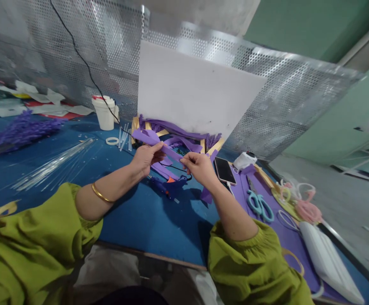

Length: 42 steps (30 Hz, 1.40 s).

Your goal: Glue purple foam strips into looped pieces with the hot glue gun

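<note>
Hands (146, 157) (199, 166) pinching purple strip (167, 150)

The purple strip (159, 144) between my left hand (144, 157) and my right hand (200, 167) looks like matt, smooth foam sheet. My table (140, 216) wears matt blue cloth. Behind stands shiny perforated metal mesh (286, 97). The glue tub (104, 112) is white plastic, my bangle (100, 194) polished metal, my phone (224, 170) glossy.

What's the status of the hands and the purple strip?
Left hand and right hand both pinching the purple strip. Strip held above the table. Glue gun lying just below it.
</note>
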{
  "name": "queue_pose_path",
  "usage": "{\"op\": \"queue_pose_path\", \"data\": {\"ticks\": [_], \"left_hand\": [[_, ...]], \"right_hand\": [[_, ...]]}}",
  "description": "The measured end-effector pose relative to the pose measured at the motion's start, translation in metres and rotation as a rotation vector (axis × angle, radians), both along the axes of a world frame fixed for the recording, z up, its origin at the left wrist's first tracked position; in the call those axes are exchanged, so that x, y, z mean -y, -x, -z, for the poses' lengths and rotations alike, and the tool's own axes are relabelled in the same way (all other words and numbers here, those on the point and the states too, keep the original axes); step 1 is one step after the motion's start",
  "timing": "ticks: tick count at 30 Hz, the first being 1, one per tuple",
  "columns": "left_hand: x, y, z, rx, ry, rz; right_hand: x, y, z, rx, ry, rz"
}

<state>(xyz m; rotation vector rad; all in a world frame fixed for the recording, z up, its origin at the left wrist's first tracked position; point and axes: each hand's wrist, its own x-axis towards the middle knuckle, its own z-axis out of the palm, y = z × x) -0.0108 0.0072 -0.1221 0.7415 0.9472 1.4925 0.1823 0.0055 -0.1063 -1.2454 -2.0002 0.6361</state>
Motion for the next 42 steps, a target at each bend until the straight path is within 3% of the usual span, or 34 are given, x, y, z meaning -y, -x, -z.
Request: {"op": "queue_pose_path", "data": {"ticks": [2, 7, 16, 20, 26, 32, 38, 42], "left_hand": [[-0.002, 0.003, -0.002, 0.025, -0.006, -0.010], [-0.010, 0.013, -0.007, 0.074, -0.006, -0.203], [-0.020, 0.025, -0.007, 0.059, 0.036, -0.214], [-0.021, 0.028, -0.009, 0.112, 0.063, -0.185], [-0.022, 0.031, -0.012, 0.153, -0.020, -0.201], [-0.015, 0.028, -0.013, 0.148, -0.070, 0.022], [0.003, -0.005, 0.007, -0.119, -0.118, 0.147], [0.001, -0.002, 0.006, -0.119, -0.107, 0.030]], "right_hand": [[-0.001, -0.001, 0.000, -0.004, -0.001, 0.012], [-0.001, -0.002, -0.002, -0.003, 0.001, 0.026], [-0.006, -0.007, 0.001, 0.003, 0.005, 0.037], [-0.006, -0.007, 0.001, 0.010, 0.011, 0.039], [-0.007, -0.008, 0.001, 0.003, 0.043, 0.039], [-0.009, -0.009, 0.003, -0.018, 0.030, 0.046], [-0.003, 0.002, 0.009, 0.012, 0.020, 0.020], [-0.002, 0.002, 0.008, 0.006, 0.013, -0.002]]}}
